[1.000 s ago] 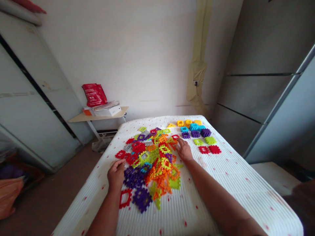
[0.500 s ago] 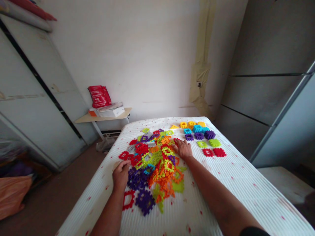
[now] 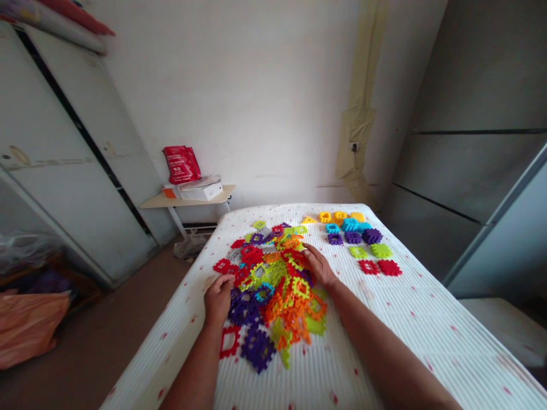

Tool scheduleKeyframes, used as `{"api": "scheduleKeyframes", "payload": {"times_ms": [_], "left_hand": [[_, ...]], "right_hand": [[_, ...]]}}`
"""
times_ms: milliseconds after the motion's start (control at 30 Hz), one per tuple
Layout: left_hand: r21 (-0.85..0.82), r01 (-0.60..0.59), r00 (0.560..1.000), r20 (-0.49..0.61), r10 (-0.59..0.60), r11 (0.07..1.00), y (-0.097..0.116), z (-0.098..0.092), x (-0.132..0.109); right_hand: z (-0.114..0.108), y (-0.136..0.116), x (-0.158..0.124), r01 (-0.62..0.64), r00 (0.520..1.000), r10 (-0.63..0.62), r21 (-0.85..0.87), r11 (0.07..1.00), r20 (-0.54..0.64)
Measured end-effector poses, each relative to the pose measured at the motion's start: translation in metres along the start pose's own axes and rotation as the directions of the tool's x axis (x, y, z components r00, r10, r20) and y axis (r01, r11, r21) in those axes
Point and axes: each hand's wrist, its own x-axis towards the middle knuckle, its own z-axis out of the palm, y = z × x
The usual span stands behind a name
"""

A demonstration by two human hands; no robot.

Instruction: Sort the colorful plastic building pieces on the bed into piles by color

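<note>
A loose heap of plastic interlocking building pieces (image 3: 277,273) with toothed edges lies on the bed, in red, purple, orange, lime, blue and grey. At the heap's left edge is my left hand (image 3: 219,296), its fingers curled beside the purple pieces (image 3: 244,307); whatever it may hold is hidden. My right hand (image 3: 319,266) reaches to the heap's right side, fingers stretched out over red pieces (image 3: 294,259). A red square frame (image 3: 229,341) and a purple piece (image 3: 258,348) lie at the near end.
Right of the heap, sorted groups stand in rows: yellow (image 3: 341,217), blue (image 3: 350,225), purple (image 3: 352,238), lime (image 3: 381,250) and red (image 3: 390,267). Behind, a small table (image 3: 188,201) carries a red bag (image 3: 182,164) and boxes. Grey cabinets flank the bed.
My right hand has shifted slightly nearer over the heap's right side, and red pieces there have moved. The left hand stays by the purple pieces. The view has turned slightly left.
</note>
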Motion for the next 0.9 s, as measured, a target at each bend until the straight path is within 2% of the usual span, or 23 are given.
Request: {"api": "scheduleKeyframes", "payload": {"times_ms": [100, 167, 300, 433, 567, 633, 700, 767, 833, 900], "left_hand": [[-0.002, 0.007, 1.000, 0.011, -0.007, 1.000, -0.002, 0.001, 0.000], [-0.004, 0.010, 1.000, 0.014, -0.010, 1.000, -0.002, 0.001, -0.001], [-0.010, 0.016, 1.000, 0.009, -0.016, 1.000, -0.001, 0.002, -0.002], [-0.024, 0.014, 1.000, 0.008, -0.014, 1.000, 0.003, 0.003, -0.004], [-0.061, 0.009, 1.000, 0.022, -0.008, 0.998, 0.008, 0.003, -0.006], [-0.087, 0.010, 1.000, 0.028, -0.008, 0.996, 0.008, 0.003, -0.007], [-0.113, 0.015, 0.999, 0.031, -0.012, 0.993, 0.008, 0.004, -0.007], [-0.139, 0.024, 0.999, 0.034, -0.020, 0.990, 0.007, 0.004, -0.007], [-0.162, 0.035, 0.999, 0.038, -0.029, 0.986, 0.005, 0.004, -0.007], [-0.180, 0.045, 0.998, 0.044, -0.037, 0.983, 0.005, 0.004, -0.007]], "right_hand": [[0.005, -0.016, -0.002, -0.081, 0.997, 0.078, 0.317, 0.945, 0.023], [0.007, -0.028, -0.004, -0.085, 0.996, 0.062, 0.411, 0.908, 0.069], [0.010, -0.048, -0.011, 0.038, 0.981, -0.100, 0.344, 0.938, 0.166], [0.010, -0.065, -0.015, 0.224, 0.928, -0.290, 0.272, 0.936, 0.233], [0.009, -0.080, -0.018, 0.300, 0.893, -0.386, 0.333, 0.894, 0.230], [0.009, -0.085, -0.019, 0.298, 0.894, -0.398, 0.388, 0.872, 0.208], [0.008, -0.088, -0.020, 0.231, 0.920, -0.346, 0.461, 0.857, 0.182], [0.009, -0.088, -0.019, 0.089, 0.962, -0.219, 0.571, 0.816, 0.162], [0.010, -0.085, -0.016, -0.058, 0.983, -0.079, 0.690, 0.721, 0.166], [0.012, -0.079, -0.013, -0.160, 0.982, 0.022, 0.770, 0.618, 0.186]]}}
